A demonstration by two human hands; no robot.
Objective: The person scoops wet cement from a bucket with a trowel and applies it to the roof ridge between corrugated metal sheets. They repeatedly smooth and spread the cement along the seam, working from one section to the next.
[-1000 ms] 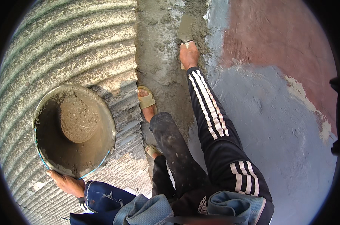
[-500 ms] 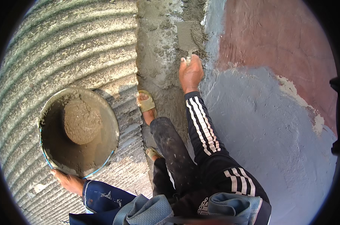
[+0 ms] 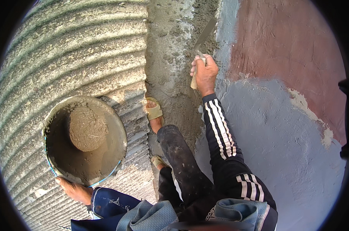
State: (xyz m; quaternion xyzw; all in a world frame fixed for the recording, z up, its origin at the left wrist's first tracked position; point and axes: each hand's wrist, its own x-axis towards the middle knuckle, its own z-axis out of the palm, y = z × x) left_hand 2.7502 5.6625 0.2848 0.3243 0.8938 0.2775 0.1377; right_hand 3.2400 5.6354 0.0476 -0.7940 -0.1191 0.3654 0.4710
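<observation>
My right hand [image 3: 207,74] is closed round the light handle of a trowel [image 3: 205,34]. Its narrow-looking blade is tilted and points away from me, over a strip of rough wet mortar [image 3: 204,15] along the foot of the wall. At the left, my left hand [image 3: 75,191] grips the near rim of a round bucket [image 3: 116,154], thumb on the rim and fingers mostly hidden below. Inside the bucket, a mass of grey-brown mortar [image 3: 88,129] lies toward its far side.
Corrugated roofing sheets [image 3: 85,57] spread across the left, ending in a wavy edge. My sandalled foot [image 3: 154,109] stands by that edge, beside a cement channel [image 3: 163,61]. A wall with grey render [image 3: 259,123] and reddish paint [image 3: 286,42] rises on the right.
My right hand has turned the trowel from lying flat on the mortar to a tilted, more edge-on position, with the handle now showing. My left hand keeps its hold on the bucket.
</observation>
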